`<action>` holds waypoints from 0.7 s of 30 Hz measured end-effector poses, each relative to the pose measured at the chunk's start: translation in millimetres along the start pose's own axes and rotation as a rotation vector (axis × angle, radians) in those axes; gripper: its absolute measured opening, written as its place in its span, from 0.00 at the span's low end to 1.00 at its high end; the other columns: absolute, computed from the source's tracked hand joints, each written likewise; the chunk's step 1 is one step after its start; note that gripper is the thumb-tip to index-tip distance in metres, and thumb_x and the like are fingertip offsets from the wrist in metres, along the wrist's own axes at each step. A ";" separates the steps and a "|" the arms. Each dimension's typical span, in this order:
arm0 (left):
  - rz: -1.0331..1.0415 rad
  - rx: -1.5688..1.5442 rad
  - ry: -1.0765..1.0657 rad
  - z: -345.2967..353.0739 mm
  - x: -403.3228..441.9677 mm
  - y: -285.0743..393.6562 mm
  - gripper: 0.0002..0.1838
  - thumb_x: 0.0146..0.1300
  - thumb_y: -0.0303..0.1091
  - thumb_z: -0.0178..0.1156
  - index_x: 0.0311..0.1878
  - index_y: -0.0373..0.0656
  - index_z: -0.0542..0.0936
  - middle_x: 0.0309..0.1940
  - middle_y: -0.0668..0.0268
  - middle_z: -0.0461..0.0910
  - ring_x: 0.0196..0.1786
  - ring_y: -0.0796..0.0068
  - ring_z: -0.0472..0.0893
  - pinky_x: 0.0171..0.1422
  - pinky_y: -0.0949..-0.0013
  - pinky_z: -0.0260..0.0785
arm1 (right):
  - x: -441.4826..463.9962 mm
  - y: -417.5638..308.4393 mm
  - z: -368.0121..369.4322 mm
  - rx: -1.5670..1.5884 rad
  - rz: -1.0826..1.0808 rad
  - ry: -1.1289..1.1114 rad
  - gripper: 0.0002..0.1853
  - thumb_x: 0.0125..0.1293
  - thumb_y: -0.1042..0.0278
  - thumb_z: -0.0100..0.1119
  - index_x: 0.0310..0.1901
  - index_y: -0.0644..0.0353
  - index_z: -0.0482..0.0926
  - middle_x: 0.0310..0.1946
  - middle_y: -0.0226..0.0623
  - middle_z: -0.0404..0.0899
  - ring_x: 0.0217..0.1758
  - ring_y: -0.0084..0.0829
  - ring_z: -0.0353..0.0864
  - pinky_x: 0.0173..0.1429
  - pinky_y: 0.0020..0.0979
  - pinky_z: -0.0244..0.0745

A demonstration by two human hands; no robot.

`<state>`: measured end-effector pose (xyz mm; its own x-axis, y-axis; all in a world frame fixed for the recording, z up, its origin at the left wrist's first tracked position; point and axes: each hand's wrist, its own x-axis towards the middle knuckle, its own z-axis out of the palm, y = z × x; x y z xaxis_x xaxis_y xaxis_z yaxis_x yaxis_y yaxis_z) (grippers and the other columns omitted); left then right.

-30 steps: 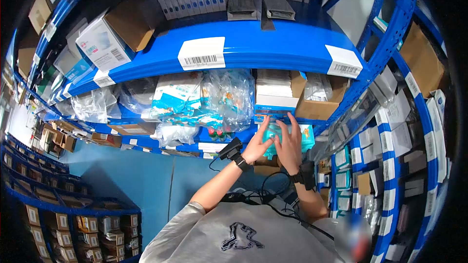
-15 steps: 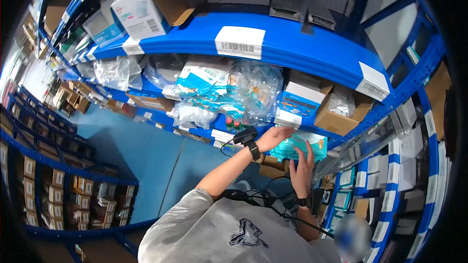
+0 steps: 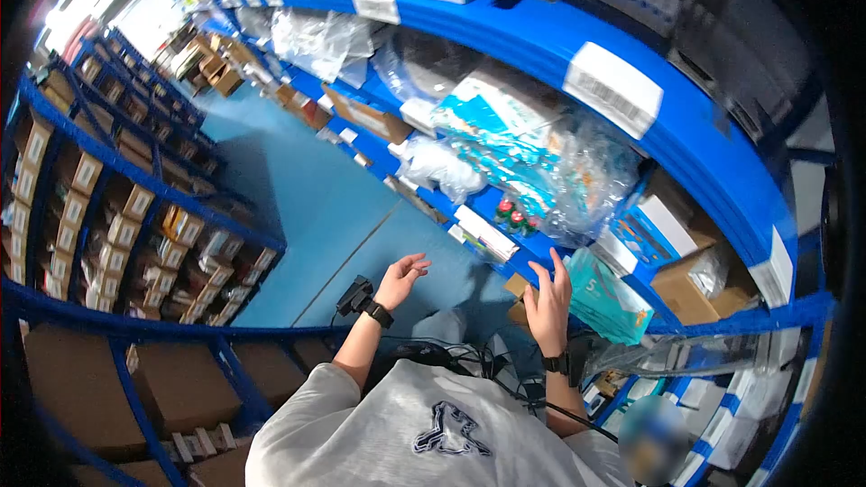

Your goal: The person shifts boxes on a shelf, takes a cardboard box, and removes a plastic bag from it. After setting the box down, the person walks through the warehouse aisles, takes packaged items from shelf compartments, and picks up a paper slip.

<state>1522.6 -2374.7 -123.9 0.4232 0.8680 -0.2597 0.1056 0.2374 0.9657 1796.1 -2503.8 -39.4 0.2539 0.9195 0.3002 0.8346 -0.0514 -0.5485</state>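
My left hand [image 3: 402, 280] hovers over the aisle floor with nothing in it, its fingers loosely bent and pointing right. A black strap and a small black device [image 3: 354, 296] sit at that wrist. My right hand [image 3: 548, 305] is raised with fingers apart and holds nothing. It is nearest to a stack of teal flat packs [image 3: 606, 299] on the lower shelf, just to its right. A brown cardboard box [image 3: 519, 287] lies partly hidden behind the right hand. Several small red-topped bottles [image 3: 515, 215] stand on the shelf beyond.
Teal and clear plastic packages [image 3: 505, 140] fill the middle shelf. An open carton [image 3: 695, 284] and a blue-and-white box [image 3: 651, 230] sit to the right. At left stands a rack [image 3: 135, 225] of labelled bins beside the blue floor [image 3: 316, 216].
The view has swung left. Both hands have drawn away from the teal packs; my left hand has moved farther left, over the floor, while my right stays beside them.
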 end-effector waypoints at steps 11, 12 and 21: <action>0.001 -0.168 0.113 -77.0 2.3 -16.2 0.20 0.65 0.22 0.45 0.61 0.33 0.68 0.51 0.59 0.78 0.51 0.74 0.77 0.59 0.70 0.67 | 68.1 -31.0 76.3 -0.050 -0.115 -0.297 0.17 0.60 0.70 0.57 0.51 0.56 0.73 0.62 0.43 0.63 0.63 0.47 0.63 0.65 0.46 0.58; 0.003 -0.154 0.127 -90.7 7.3 -15.8 0.20 0.65 0.22 0.45 0.60 0.33 0.69 0.51 0.59 0.78 0.51 0.74 0.77 0.58 0.71 0.67 | 71.7 -32.5 86.5 -0.064 -0.104 -0.324 0.17 0.59 0.69 0.57 0.51 0.56 0.73 0.61 0.44 0.64 0.62 0.48 0.65 0.64 0.45 0.59; -0.014 -0.224 0.242 -226.4 64.8 -9.6 0.18 0.66 0.24 0.46 0.58 0.33 0.70 0.50 0.59 0.79 0.47 0.75 0.78 0.56 0.72 0.68 | 132.4 -33.2 175.7 -0.191 0.089 -0.364 0.21 0.57 0.67 0.59 0.53 0.59 0.72 0.58 0.46 0.68 0.59 0.50 0.67 0.63 0.44 0.62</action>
<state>1345.2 -2222.0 -152.0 0.1947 0.9360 -0.2934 -0.1023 0.3169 0.9429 1716.2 -2311.8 -118.6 0.1687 0.9841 -0.0562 0.9016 -0.1771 -0.3947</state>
